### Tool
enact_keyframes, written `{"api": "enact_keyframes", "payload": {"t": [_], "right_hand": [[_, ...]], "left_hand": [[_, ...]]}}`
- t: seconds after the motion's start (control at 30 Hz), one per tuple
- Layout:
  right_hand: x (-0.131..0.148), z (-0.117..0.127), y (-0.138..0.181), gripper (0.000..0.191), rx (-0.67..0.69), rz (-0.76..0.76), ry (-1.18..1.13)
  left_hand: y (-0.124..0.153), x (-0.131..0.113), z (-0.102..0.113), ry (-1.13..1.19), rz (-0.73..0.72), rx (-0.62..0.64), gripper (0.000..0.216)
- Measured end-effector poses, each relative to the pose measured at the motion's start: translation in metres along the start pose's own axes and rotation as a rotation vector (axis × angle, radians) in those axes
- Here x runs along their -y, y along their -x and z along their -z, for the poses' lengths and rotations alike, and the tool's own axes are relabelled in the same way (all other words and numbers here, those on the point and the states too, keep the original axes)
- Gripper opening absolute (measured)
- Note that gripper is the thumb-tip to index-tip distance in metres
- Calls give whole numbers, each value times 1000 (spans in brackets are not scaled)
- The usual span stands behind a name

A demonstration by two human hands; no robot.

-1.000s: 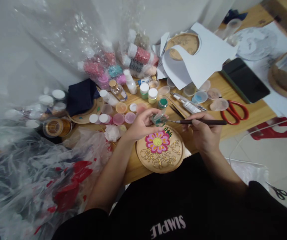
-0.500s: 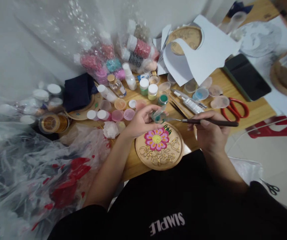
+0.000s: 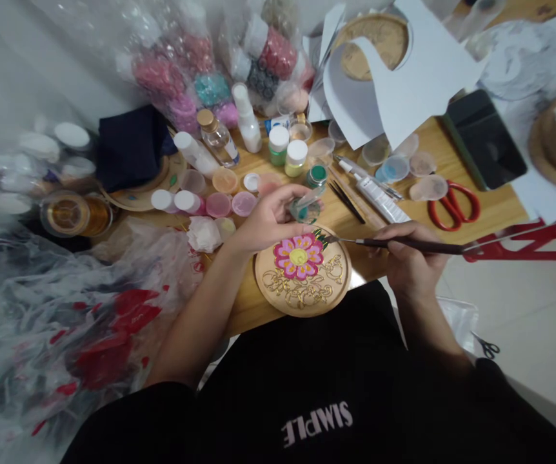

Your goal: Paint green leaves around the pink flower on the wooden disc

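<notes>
My left hand [image 3: 267, 222] is closed round a small clear pot of green paint [image 3: 306, 210], held just above the table. My right hand [image 3: 406, 258] grips a thin dark brush [image 3: 404, 243] whose tip touches the green leaves at the upper right of a round wooden disc [image 3: 302, 270]. The disc lies at the table's near edge and bears a pink flower with a yellow centre and gold scrollwork.
Small paint pots [image 3: 232, 204], bottles [image 3: 215, 138] and bagged beads [image 3: 195, 84] crowd the table behind my hands. A glue tube [image 3: 377, 200], red scissors [image 3: 452, 206], a black phone [image 3: 484, 138] and white paper [image 3: 404, 77] lie to the right. Crumpled plastic sheeting [image 3: 65, 309] fills the left.
The brush tip has left the pot in my left hand and come down onto the disc's green leaves. The camera has tilted, shifting everything up and left.
</notes>
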State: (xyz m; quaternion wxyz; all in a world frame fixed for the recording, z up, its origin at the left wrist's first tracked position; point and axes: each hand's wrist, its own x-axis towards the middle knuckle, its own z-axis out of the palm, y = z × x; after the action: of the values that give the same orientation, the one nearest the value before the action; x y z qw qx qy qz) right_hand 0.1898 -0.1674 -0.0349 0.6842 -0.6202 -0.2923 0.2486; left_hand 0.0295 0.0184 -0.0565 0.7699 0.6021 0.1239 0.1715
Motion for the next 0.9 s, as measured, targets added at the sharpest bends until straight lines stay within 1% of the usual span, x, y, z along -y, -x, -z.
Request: {"api": "enact_keyframes", "payload": {"t": [0.17, 0.3, 0.53, 0.63, 0.8, 0.9], "right_hand": [[-2, 1, 0, 13, 41, 47, 31], [0, 1, 1, 16, 55, 58, 13], [2, 0, 2, 20, 69, 94, 58], [3, 1, 3, 19, 74, 108, 93], [11, 0, 3, 14, 90, 87, 170], [16, -1, 0, 10, 93, 92, 262]], "left_hand": [[0, 1, -1, 11, -17, -7, 48], [-1, 3, 0, 21, -36, -3, 48], [-1, 2, -1, 47, -40, -2, 46], [-1, 1, -1, 35, -28, -6, 47], [-1, 1, -1, 38, -30, -12, 47], [-1, 2, -1, 43, -47, -13, 47]]}}
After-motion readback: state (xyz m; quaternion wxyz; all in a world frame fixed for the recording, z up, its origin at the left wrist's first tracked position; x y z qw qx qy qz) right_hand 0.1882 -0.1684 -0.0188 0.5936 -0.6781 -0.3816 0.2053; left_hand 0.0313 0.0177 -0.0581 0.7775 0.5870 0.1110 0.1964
